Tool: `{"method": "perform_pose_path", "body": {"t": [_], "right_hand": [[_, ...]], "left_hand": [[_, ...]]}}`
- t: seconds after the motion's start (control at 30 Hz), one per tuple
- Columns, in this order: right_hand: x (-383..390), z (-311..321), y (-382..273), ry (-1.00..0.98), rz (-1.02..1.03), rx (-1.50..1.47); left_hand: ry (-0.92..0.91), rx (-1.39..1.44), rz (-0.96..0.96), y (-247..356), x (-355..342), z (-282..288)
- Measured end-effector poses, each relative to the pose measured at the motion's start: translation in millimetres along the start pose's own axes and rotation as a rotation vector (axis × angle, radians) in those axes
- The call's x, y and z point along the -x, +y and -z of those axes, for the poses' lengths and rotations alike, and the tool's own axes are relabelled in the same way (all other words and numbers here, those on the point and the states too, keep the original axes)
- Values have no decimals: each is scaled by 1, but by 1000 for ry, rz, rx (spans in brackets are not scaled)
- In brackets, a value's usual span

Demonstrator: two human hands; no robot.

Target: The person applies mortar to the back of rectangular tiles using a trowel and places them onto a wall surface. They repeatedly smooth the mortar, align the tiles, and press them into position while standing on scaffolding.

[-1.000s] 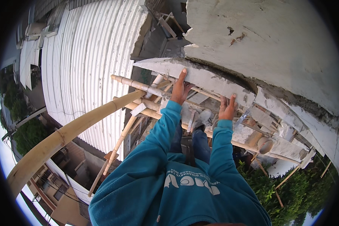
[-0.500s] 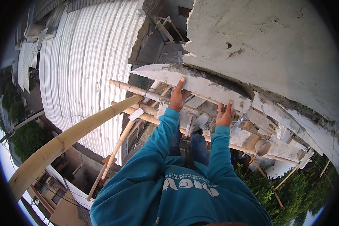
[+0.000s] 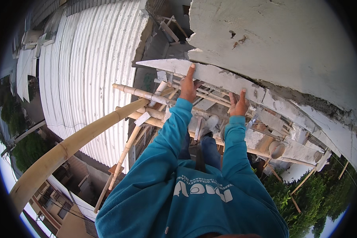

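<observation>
A long pale grey slab (image 3: 218, 75), pointed at its left end, lies along the lower edge of a rough wall (image 3: 289, 47). My left hand (image 3: 189, 85) grips its near edge, thumb up on the face and the other fingers mostly hidden beneath. Farther right, my right hand (image 3: 238, 104) holds the same edge, fingertips against the slab and part of the hand out of sight under it. Grey mortar (image 3: 305, 97) shows in the joint between slab and wall toward the right.
Bamboo poles (image 3: 79, 139) form a scaffold around me, with planks and debris below my feet. A corrugated roof (image 3: 91, 71) spreads out at the left. A round bucket-like container (image 3: 277, 149) stands at the right, above green foliage (image 3: 305, 194).
Both hands have moved up and away from me with the slab. Its far edge now sits against the wall, and the dark, mortar-lined gap there has narrowed.
</observation>
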State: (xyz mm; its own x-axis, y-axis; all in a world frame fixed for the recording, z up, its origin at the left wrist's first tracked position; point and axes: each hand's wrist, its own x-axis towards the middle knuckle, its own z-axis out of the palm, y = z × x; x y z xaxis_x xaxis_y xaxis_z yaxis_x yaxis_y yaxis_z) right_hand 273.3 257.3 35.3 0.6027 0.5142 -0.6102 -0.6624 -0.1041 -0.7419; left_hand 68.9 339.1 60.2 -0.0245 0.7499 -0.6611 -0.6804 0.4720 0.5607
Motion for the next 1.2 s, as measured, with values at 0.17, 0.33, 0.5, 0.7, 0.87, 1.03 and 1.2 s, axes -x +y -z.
{"method": "perform_pose_path", "body": {"t": [0.17, 0.33, 0.5, 0.7, 0.87, 1.03, 1.2], "right_hand": [[5, -15, -8, 63, -45, 68], [7, -10, -6, 72, -22, 71], [6, -7, -4, 77, -71, 63], [-6, -4, -19, -25, -63, 92], [-7, -8, -23, 5, -88, 100], [0, 8, -8, -100, -120, 82], [-23, -6, -23, -62, -25, 128]], "left_hand": [[-60, -79, 4, 2, 0, 1], [-31, -47, 91, 9, 6, -9], [-117, -122, 52, 4, -2, 1], [64, -84, 125, 7, 0, -15], [-68, -144, 53, 7, 8, -14], [-86, -126, 30, -2, 2, 2], [133, -72, 72, -6, -10, -18]]}}
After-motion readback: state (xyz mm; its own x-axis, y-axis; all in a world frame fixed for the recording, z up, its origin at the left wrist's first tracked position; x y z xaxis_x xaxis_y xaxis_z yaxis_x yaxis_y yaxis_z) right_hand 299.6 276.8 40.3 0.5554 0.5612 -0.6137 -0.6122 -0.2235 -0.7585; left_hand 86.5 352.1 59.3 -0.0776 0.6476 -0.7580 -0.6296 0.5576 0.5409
